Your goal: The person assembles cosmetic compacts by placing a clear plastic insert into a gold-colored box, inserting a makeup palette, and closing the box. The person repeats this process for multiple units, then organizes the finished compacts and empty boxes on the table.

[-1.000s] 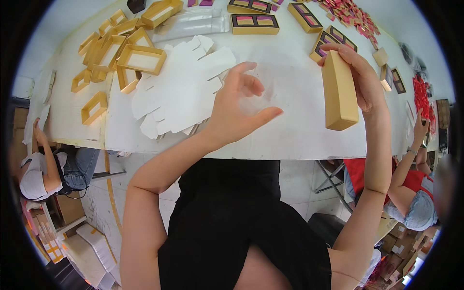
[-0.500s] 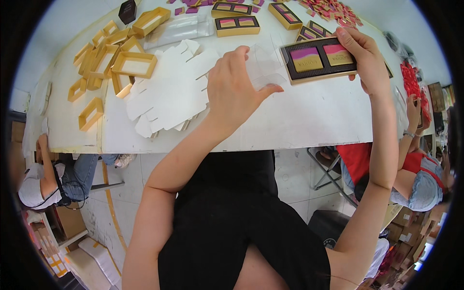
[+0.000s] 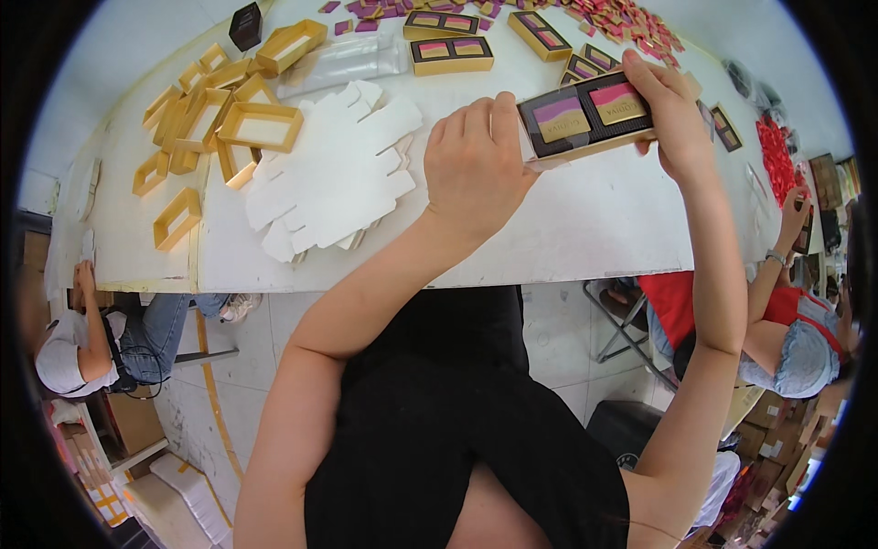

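My right hand (image 3: 675,114) grips the right end of a small chocolate box (image 3: 599,135) with a dark inner tray. Two foil-wrapped squares lie in it, one purple and gold (image 3: 562,125), one pink and gold (image 3: 620,103). Around the box's left end sits a clear plastic sleeve (image 3: 547,166), held in my closed left hand (image 3: 476,169), whose thumb is mostly hidden. The box is raised above the table and tilted slightly, its right end higher. How far the sleeve reaches along it I cannot tell.
Flat white card pieces (image 3: 334,174) lie left of my hands, beside piled gold box frames (image 3: 261,126). Clear plastic sheets (image 3: 343,64) and filled boxes (image 3: 452,55) lie farther back, with scattered foil squares (image 3: 631,23) behind. Other people sit at both sides.
The clear sleeve, apart from the box before, now meets its left end. My left hand has moved right with it, and the box has come slightly left and tilted.
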A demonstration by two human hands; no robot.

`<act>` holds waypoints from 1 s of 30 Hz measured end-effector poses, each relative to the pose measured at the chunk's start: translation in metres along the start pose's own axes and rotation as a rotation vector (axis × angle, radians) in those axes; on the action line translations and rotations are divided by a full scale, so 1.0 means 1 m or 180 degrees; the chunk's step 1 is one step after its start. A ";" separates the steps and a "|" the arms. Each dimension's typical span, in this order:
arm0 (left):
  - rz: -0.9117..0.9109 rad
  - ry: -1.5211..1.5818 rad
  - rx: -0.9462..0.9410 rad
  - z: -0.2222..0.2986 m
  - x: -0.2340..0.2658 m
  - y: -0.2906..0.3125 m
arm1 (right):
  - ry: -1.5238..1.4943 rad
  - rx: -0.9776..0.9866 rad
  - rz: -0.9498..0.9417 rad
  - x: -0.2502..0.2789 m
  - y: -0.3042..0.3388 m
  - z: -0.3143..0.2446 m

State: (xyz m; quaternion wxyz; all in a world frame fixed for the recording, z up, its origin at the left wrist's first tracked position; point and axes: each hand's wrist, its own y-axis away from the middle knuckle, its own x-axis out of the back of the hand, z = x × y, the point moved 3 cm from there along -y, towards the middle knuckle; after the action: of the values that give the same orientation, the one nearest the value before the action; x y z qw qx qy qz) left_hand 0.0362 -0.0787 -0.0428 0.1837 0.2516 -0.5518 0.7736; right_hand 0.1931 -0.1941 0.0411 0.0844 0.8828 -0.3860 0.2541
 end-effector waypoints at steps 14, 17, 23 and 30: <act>-0.1608 0.3132 0.1171 -0.001 -0.012 0.022 | 0.1537 0.3128 -0.0597 -0.038 0.046 -0.038; -0.1269 0.3401 0.0642 -0.012 -0.020 0.029 | 0.1608 0.3656 0.0246 -0.057 0.059 -0.018; -0.1648 0.3209 0.1094 -0.025 0.002 0.028 | 0.1741 0.3315 0.1332 -0.108 0.096 0.042; 0.0152 0.2605 0.0253 -0.031 0.016 0.060 | 0.1021 0.3155 0.1246 -0.120 0.091 0.044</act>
State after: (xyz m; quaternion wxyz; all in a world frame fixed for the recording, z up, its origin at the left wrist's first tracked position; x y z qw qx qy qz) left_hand -0.0165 -0.0685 -0.0873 0.3601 -0.0827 -0.4086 0.8346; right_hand 0.0759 -0.1951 -0.0622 -0.3320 0.6790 -0.3593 0.5474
